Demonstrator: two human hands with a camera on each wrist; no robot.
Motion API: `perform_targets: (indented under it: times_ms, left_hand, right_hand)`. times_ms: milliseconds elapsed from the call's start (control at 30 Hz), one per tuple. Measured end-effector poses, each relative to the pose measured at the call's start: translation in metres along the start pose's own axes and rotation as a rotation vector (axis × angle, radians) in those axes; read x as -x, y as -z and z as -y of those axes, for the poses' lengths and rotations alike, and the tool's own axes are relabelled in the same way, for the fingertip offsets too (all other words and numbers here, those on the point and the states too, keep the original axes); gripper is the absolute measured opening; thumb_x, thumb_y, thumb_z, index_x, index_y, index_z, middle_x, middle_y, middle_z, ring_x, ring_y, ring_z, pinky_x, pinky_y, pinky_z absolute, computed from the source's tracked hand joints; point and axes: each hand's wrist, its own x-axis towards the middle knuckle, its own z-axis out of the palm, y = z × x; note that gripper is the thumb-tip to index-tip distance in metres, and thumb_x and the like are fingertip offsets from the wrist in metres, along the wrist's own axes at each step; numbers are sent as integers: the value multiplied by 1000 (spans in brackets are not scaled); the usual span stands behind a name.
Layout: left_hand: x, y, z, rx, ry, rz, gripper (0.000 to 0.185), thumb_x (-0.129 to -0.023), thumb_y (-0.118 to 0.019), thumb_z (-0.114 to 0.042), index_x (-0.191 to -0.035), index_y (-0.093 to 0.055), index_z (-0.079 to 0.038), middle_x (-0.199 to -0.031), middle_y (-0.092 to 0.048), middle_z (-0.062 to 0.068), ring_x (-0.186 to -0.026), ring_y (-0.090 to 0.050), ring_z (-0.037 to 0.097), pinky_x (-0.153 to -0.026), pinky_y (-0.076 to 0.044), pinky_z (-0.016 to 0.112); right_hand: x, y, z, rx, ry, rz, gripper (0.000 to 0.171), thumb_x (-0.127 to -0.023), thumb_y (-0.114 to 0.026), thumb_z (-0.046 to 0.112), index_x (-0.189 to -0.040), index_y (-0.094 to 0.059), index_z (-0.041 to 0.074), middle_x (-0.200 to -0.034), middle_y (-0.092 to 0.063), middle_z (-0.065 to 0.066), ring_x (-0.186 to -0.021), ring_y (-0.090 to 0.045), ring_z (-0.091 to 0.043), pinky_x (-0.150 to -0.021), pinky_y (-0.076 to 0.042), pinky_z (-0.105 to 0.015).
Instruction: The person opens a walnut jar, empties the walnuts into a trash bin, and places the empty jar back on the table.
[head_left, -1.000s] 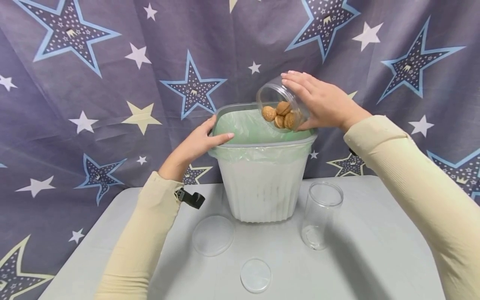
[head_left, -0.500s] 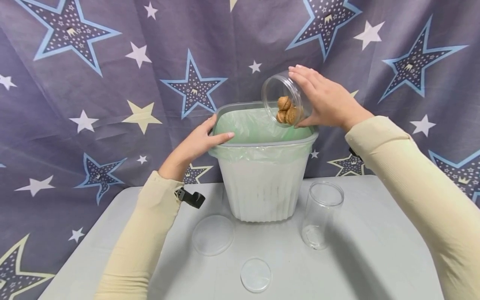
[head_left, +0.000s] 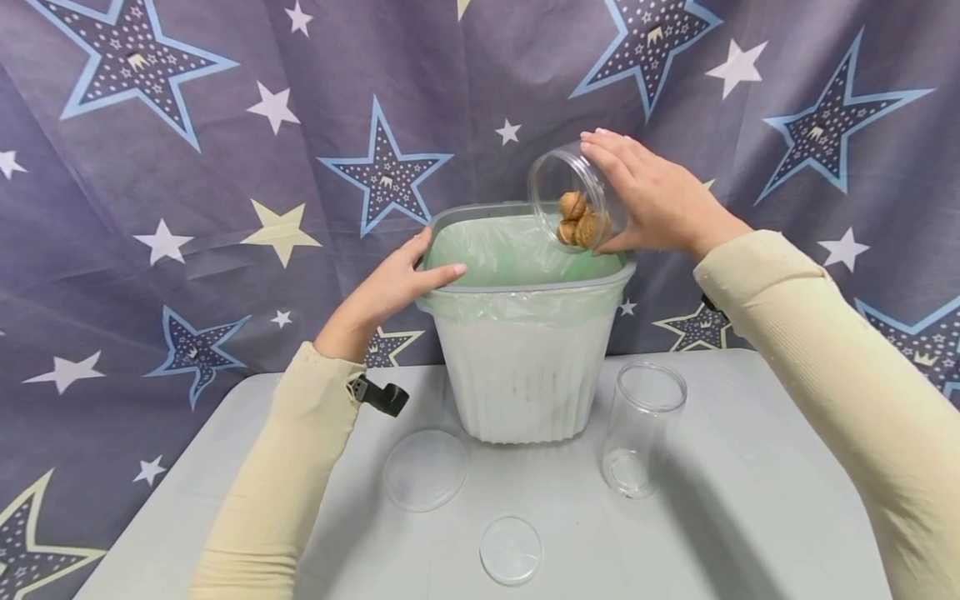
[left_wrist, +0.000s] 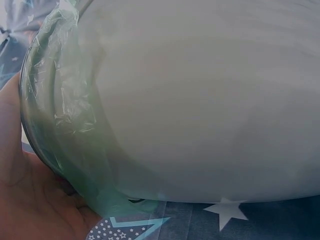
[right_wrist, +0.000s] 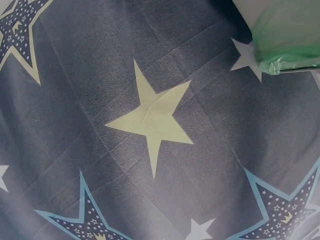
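Nearest me, close to the front edge of the pale grey tabletop (head_left: pixel 750 517), I see a small round clear plastic lid (head_left: pixel 511 550) lying flat. Just behind it and to the left lies a larger round clear plastic lid (head_left: pixel 425 469), and off to the right an empty clear plastic jar (head_left: pixel 642 429) stands upright with its mouth up.

Behind these, toward the middle of the back edge, stands the white ribbed plastic bin (head_left: pixel 523 375), lined with a pale green plastic bag (head_left: pixel 510 254) folded out over its grey rim.

My left hand (head_left: pixel 390 287) holds the bin's left rim, thumb laid along the top edge and fingers curled round the outside; the left wrist view shows the palm against the bagged rim (left_wrist: pixel 65 125).

My right hand (head_left: pixel 652 204) grips a second clear plastic jar (head_left: pixel 573 200) from above and behind, fingers spread over its side and thumb beneath. The jar is tilted, mouth facing left and down, above the bin's back right corner. Brown walnuts (head_left: pixel 577 221) sit inside it near the mouth.

Furthest back hangs a dark grey-purple cloth printed with stars (head_left: pixel 225 167); the right wrist view shows mostly that cloth (right_wrist: pixel 150 120).
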Motion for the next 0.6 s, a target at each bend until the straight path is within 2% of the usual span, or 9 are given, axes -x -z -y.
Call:
perform_targets:
  times_ms: [167, 367, 600]
  left_hand:
    - [-1, -1, -1, 17, -19, -3, 77, -89, -63, -27, -151, -19, -14, -154, -23, 3, -140, -21, 15, -114, -19, 35]
    - [-1, 0, -2, 14, 9, -2, 78, -89, -62, -27, -151, -17, -13, -155, -20, 4, -142, -17, 19, -114, -19, 37]
    - [0, 1, -4, 13, 21, -1, 79, -89, -63, -28, -151, -17, -12, -156, -20, 6, -142, -17, 22, -115, -18, 39]
  right_hand:
    - [-1, -1, 0, -4, 5, 0, 120, -47, -93, 33, -141, -29, -5, -145, -33, -24, -138, -26, -34, -115, -18, -37]
    - [-5, -6, 3, -16, 128, -41, 116, -50, -91, 35, -138, -30, -10, -141, -35, -29, -134, -31, -39, -114, -21, -39]
    - [-5, -6, 4, -3, 68, -19, 116, -49, -92, 30, -138, -30, -10, -143, -34, -28, -135, -29, -39, -115, -18, -39]
